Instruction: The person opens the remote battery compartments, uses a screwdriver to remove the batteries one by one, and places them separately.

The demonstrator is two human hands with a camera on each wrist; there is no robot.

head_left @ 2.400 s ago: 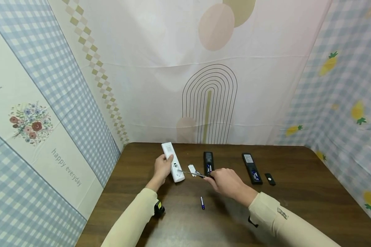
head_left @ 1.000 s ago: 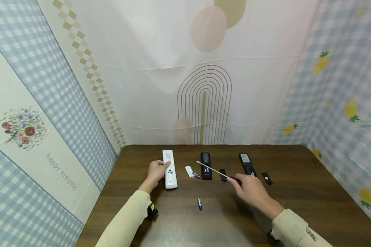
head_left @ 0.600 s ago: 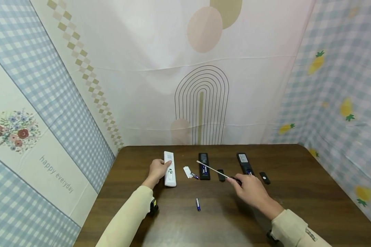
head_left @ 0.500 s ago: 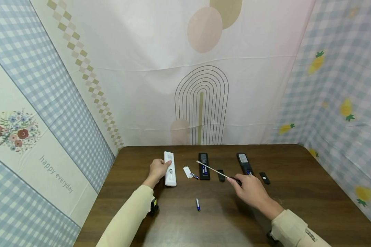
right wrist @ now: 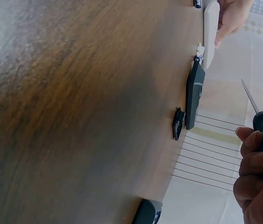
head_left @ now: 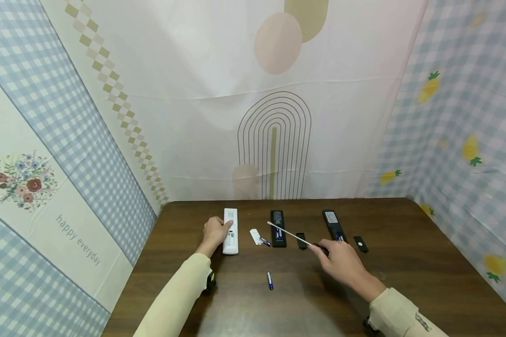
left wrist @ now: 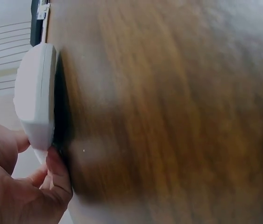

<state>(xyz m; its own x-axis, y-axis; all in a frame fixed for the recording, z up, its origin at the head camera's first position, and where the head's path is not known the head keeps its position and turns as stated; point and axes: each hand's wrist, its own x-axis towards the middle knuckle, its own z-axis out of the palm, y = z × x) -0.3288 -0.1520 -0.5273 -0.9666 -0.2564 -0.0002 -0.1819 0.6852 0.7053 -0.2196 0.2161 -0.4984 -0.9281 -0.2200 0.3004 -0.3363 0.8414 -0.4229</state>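
Observation:
At the left of the table, my left hand pinches the long edge of a white remote control, thumb on top. The remote lies back side up with its battery compartment uncovered; what sits inside is too small to tell. My right hand grips the dark handle of a screwdriver. Its thin shaft points left, the tip appearing over the middle black remote in the head view. Between the white and black remotes lie a white battery cover and a blue-and-white battery.
Another battery lies nearer the front of the wooden table. A black cover is beside the middle remote. At the right are a second black remote, its compartment showing blue batteries, and its cover. Patterned cloth hangs behind.
The screwdriver tip has left the white remote's compartment, and my right hand has moved away to the right. The white remote has turned straighter. In the last half second both hands have stayed nearly still.

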